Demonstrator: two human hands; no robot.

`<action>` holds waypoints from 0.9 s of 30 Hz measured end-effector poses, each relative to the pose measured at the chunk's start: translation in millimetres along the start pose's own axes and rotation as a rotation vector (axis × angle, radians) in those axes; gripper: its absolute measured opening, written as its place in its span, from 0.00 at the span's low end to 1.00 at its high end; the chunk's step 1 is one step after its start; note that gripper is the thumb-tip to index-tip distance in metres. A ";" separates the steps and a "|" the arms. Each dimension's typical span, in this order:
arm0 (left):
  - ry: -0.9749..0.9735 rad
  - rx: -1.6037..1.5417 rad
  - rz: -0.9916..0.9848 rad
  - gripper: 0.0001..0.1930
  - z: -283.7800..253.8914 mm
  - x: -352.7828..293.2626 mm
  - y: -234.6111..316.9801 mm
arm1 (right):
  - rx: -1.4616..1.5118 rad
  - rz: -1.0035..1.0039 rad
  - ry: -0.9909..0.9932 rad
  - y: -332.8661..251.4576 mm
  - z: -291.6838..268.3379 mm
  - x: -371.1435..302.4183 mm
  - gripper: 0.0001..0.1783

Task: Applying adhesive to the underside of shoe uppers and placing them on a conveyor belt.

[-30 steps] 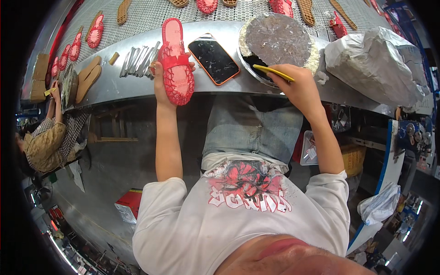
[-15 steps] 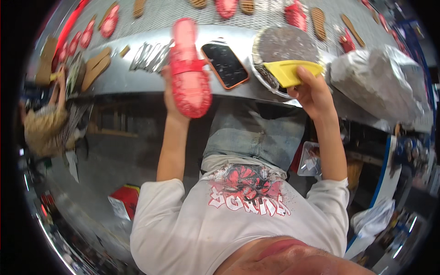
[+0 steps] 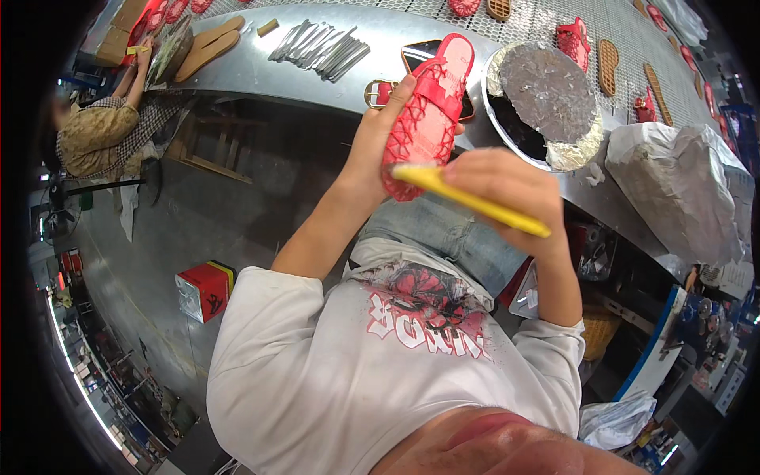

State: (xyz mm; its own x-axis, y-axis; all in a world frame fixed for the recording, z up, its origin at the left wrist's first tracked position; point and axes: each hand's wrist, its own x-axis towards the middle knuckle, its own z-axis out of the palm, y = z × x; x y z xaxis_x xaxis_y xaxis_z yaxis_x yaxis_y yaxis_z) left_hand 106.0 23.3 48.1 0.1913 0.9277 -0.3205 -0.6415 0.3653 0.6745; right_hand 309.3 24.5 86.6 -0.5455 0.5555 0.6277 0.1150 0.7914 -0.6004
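Observation:
A red sandal [image 3: 431, 119] with a woven front and a buckled strap is gripped in my left hand [image 3: 372, 142], tilted up over the bench edge. My right hand [image 3: 514, 190] is closed round a flat yellow brush [image 3: 475, 199]. Its pale tip meets the near end of the sandal, touching or just above it; I cannot tell which. To the right stands a round pot [image 3: 495, 131] with dark contents, its top partly covered by a grey, crusted disc [image 3: 550, 91]. Behind the sandal lies a phone [image 3: 417, 54], mostly hidden.
Thin silvery strips [image 3: 321, 49] and tan soles [image 3: 210, 49] lie on the metal bench [image 3: 269, 83]. More red sandals [image 3: 574, 41] and soles rest on the mesh surface [image 3: 522, 16]. A white sack [image 3: 681, 186] bulges at right. Another person [image 3: 99, 138] works at far left.
My right hand has brought the yellow brush from the pot leftward to the sandal. My left hand has moved the sandal to the right and tilted it, covering much of the phone.

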 end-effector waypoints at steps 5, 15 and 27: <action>0.031 -0.020 0.069 0.30 3.7 4.6 -7.3 | 0.258 0.061 -0.112 -7.0 -1.4 -10.1 0.11; 0.094 -0.118 0.056 0.30 0.2 3.8 -12.2 | 0.494 0.176 -0.079 3.9 -10.2 -13.9 0.11; 0.042 -0.120 0.081 0.31 -7.5 4.6 -11.6 | 0.553 0.599 0.082 19.5 -6.6 -24.6 0.08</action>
State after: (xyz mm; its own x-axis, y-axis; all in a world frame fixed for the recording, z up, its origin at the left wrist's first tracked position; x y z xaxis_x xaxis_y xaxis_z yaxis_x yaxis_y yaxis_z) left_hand 108.7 22.8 33.8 0.1056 0.9489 -0.2972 -0.7381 0.2751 0.6161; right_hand 330.4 28.0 62.7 -0.4565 0.8779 0.1443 -0.0698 0.1263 -0.9895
